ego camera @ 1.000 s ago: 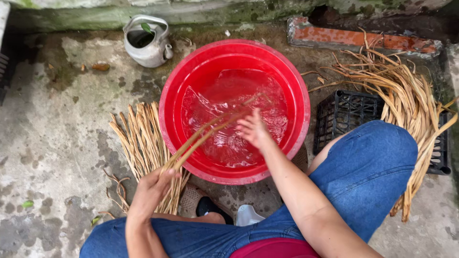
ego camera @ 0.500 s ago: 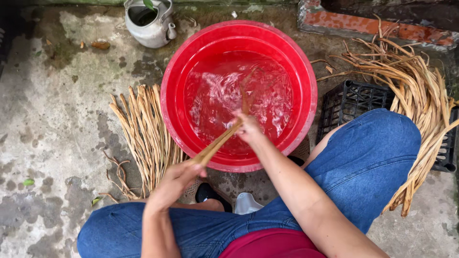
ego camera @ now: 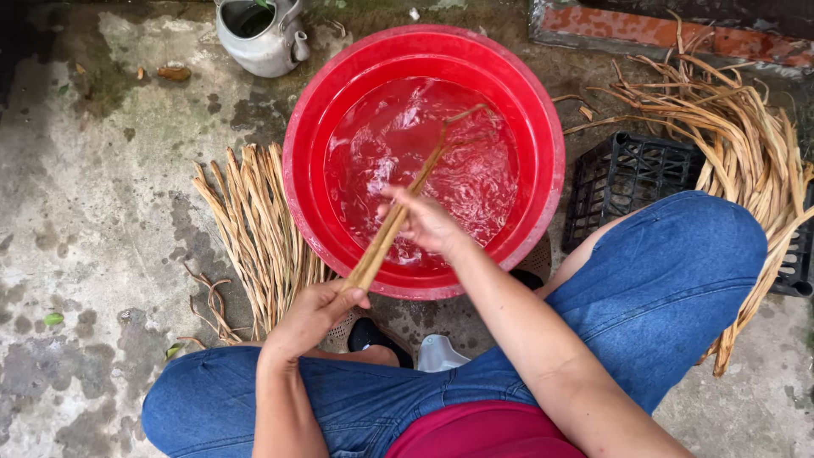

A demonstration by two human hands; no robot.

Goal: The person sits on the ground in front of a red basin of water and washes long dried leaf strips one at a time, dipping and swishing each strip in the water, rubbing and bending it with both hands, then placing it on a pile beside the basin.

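Since the earlier frame the left hand (ego camera: pixel 309 314) has slid down to the near end of the strip bundle (ego camera: pixel 398 222), and the far end now reaches deeper across the water. The bundle is a few long, flat, tan plant strips, wet, held together as one stick; it runs diagonally from the basin's near rim up over the water, its far tips splaying and curling. Left grip is clamped on the near end, just outside the red basin (ego camera: pixel 543 127). Right hand (ego camera: pixel 428 222) closes fingers around the bundle's middle, above the water. Water is rippled. A heap of dry strips (ego camera: pixel 259 229) lies on the concrete floor (ego camera: pixel 85 195) left of the basin; another heap (ego camera: pixel 746 144) sits right, over a black crate (ego camera: pixel 623 174). A metal kettle (ego camera: pixel 259 38) stands behind.
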